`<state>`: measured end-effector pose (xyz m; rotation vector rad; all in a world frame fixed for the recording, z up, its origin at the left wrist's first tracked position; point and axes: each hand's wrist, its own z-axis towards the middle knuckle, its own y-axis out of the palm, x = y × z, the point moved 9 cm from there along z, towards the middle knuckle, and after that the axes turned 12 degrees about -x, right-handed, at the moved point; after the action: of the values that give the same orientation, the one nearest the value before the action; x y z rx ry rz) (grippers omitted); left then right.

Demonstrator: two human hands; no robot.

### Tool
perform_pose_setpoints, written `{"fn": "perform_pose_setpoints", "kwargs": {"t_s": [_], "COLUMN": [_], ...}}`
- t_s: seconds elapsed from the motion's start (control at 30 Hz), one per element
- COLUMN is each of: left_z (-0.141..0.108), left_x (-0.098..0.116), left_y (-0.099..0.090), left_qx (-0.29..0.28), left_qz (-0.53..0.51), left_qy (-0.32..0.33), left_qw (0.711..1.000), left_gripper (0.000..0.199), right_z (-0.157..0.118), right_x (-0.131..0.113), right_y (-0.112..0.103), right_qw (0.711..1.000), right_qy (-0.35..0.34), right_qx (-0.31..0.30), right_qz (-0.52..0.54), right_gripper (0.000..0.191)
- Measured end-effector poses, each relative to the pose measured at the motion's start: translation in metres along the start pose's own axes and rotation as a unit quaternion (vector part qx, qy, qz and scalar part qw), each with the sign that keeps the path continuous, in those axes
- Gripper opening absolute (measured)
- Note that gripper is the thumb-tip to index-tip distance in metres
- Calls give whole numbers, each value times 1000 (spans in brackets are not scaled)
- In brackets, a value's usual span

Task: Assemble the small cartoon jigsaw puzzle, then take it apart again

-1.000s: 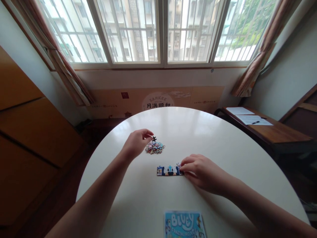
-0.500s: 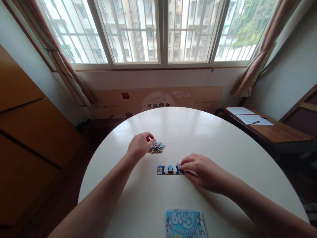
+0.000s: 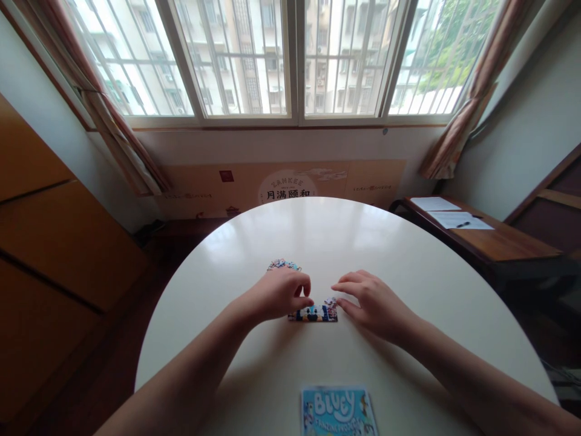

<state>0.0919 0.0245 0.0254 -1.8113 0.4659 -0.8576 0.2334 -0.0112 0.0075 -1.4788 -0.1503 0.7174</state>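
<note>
A narrow strip of joined jigsaw puzzle pieces (image 3: 324,313) with a dark blue and white cartoon face lies on the table. My left hand (image 3: 285,292) hovers over its left part, index finger curled down towards the thumb. Whatever is pinched there, if anything, is hidden. Just behind that hand is a heap of loose puzzle pieces (image 3: 282,264), partly covered. My right hand (image 3: 370,303) rests at the strip's right end, thumb and fingers apart. A puzzle piece (image 3: 330,301) sits at the strip's upper right corner, beside the right thumb tip.
The round white table (image 3: 254,375) carries a blue "Bluey" box or booklet (image 3: 336,412) at its near edge. A wooden side table (image 3: 508,239) with papers (image 3: 460,220) and a pen (image 3: 463,224) stands to the right. Barred windows (image 3: 245,60) lie beyond.
My left hand has moved from the heap towards me and right, over the strip. My right hand's fingers have lifted and spread away from the strip's right end.
</note>
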Motion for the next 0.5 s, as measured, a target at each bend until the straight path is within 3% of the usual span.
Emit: {"fn": "perform_pose_setpoints", "kwargs": {"t_s": [0.2, 0.5], "left_z": [2, 3], "left_x": [-3, -5], "left_y": [6, 12], "left_qx": [-33, -42], "left_qz": [21, 16], "left_qy": [-17, -27], "left_qw": [999, 999], "left_gripper": [14, 15], "right_z": [4, 7], "right_x": [7, 7], "right_y": [9, 8], "right_qw": [1000, 1000], "right_qy": [20, 15], "right_qx": [-12, -5], "right_qz": [4, 16], "right_gripper": [14, 13]}}
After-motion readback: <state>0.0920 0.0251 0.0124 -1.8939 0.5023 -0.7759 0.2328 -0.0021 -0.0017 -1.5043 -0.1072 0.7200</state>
